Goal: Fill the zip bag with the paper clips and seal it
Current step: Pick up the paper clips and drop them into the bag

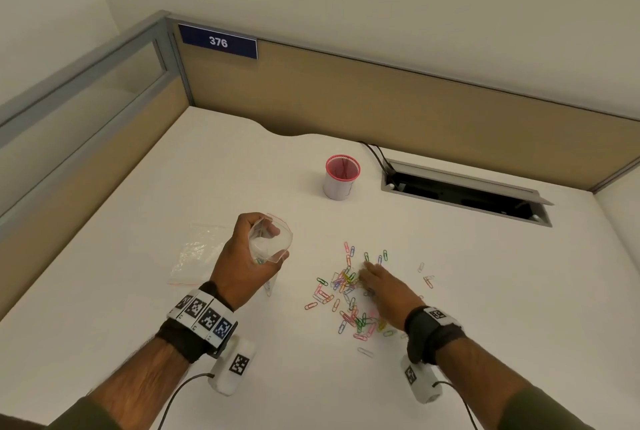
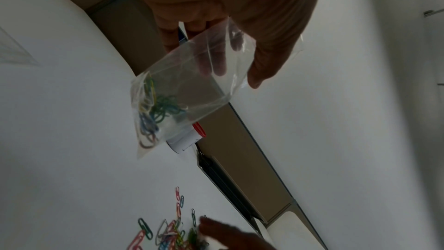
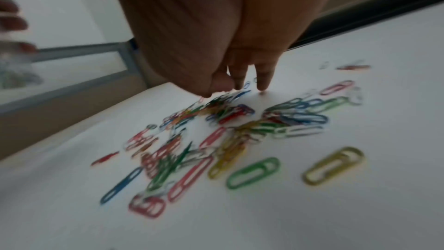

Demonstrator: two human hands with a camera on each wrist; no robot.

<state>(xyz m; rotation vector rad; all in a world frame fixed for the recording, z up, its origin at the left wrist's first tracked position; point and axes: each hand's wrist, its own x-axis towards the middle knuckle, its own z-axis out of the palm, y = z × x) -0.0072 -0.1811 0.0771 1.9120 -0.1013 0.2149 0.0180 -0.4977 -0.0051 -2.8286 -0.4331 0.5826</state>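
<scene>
White desk (image 1: pixel 173 343) fills the space, walled by tan partitions (image 1: pixel 415 97) with a blue sign (image 1: pixel 218 41) reading 376 at 11 o'clock and an open cable hatch (image 1: pixel 464 192) at 2 o'clock. Flat on the desk at 9 o'clock lies a spare plastic bag (image 1: pixel 194 253), and at 12 o'clock stands a white cup (image 1: pixel 341 177) with a pink rim; what it holds cannot be made out.

At the centre, the left hand (image 1: pixel 247 256) holds a clear zip bag (image 1: pixel 270 239) off the desk, fingers curled round its mouth, which gapes open. At 3 o'clock from it the loose paper clips (image 1: pixel 346 291) lie scattered in many colours. The right hand (image 1: pixel 388 287) reaches down onto this heap with fingers extended and only loosely bent, the tips (image 3: pixel 263 83) touching the desk among the clips; no clip is seen pinched.

Only the left wrist view shows the bag's contents: a bunch of green, blue and yellow clips (image 2: pixel 153 109) settled in its lower corner. The right wrist view, blurred, shows the heap up close.
</scene>
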